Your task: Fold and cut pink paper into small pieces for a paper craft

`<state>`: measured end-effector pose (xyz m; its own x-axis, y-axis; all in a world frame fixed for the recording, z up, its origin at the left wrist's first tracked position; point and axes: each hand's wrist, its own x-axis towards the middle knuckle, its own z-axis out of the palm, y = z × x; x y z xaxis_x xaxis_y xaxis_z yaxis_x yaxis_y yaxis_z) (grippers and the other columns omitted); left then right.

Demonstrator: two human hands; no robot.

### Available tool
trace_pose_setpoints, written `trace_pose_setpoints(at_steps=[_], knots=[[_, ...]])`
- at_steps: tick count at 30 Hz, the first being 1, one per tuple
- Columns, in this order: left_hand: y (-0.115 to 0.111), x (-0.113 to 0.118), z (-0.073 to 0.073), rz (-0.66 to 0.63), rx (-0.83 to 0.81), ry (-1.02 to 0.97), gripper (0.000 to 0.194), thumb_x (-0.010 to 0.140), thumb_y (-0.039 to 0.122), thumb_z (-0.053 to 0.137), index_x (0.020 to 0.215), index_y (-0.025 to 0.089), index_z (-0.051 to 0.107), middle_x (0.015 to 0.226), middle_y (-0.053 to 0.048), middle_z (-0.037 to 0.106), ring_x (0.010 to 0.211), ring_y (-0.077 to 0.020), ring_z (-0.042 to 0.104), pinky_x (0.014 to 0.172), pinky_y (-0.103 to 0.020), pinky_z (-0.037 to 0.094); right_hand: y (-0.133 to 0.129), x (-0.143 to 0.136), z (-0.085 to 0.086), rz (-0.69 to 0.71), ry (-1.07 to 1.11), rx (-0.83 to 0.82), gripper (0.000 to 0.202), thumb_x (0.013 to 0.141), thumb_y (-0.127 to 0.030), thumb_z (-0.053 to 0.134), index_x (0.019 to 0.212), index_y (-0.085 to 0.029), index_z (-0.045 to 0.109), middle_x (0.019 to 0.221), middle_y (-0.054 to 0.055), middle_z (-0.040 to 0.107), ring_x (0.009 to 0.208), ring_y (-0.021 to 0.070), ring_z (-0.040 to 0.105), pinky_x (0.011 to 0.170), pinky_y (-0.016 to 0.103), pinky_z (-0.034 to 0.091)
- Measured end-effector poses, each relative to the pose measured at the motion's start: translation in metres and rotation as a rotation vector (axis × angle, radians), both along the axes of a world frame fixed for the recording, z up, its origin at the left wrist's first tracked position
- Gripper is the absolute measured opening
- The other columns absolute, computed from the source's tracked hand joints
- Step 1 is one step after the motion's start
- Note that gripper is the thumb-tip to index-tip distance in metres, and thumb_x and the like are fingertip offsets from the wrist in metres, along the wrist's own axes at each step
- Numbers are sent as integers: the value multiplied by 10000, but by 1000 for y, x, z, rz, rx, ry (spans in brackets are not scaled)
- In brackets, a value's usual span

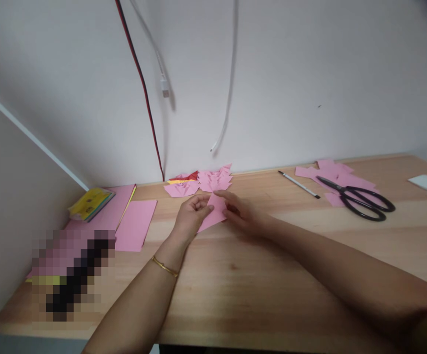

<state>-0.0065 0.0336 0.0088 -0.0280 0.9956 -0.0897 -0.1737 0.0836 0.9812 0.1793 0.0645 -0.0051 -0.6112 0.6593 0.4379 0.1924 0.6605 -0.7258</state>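
Left hand, its fingers curled in and thumb laid on top, pinches the left edge of a small pink paper piece at the middle of the wooden table. The right hand is partly closed on the opposite side, forefinger at the top and thumb at the edge; gripping from both sides probably keeps the thin paper steady. Just beyond the fingertips, a folded pink paper cluster rests by the wall, likely there to spare working room. Farther left, a yellow packet sits on pink sheets, perhaps weighing them down. Well to the right, black-handled scissors lie partly over pink scraps, near a slim pen, seemingly within the right arm's reach.
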Motion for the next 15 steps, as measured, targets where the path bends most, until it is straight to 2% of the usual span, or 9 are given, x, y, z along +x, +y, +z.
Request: trace_pose_setpoints(at_steps=[3,5,9,12,15], knots=[[1,-2,1,-18,-1,23,376,613,226,781,959,151,656,703,-7,674,626,-120,614,648,-252,479,3,3,2,-21,22,43,494,831,-99,398,1305,-226,461,886,39,626,744,138,565,711,277,459],[1,-4,2,-57,-14,25,393,607,223,786,972,149,660,718,-19,681,668,-134,629,679,-261,486,4,4,3,28,31,31,456,817,-89,395,1222,-229,551,963,55,647,835,152,594,759,286,467],[0,-7,8,-142,-75,-24,412,607,233,794,990,152,668,803,-60,707,727,-165,651,734,-299,502,5,5,5,95,16,-23,304,814,-161,486,1046,-230,670,916,57,680,823,170,626,730,285,485],[-2,-8,14,-142,-97,-234,416,679,410,737,983,134,672,987,-121,693,856,-209,652,780,-342,513,3,4,9,-11,33,-9,259,806,-193,521,999,-231,688,907,59,685,791,170,632,705,285,492],[-5,-5,17,-183,-124,-489,644,702,682,562,1003,122,662,1137,-166,638,1027,-282,606,869,-439,496,1,3,10,-147,55,67,268,829,-212,499,1024,-226,681,885,69,680,782,172,629,702,293,493]])
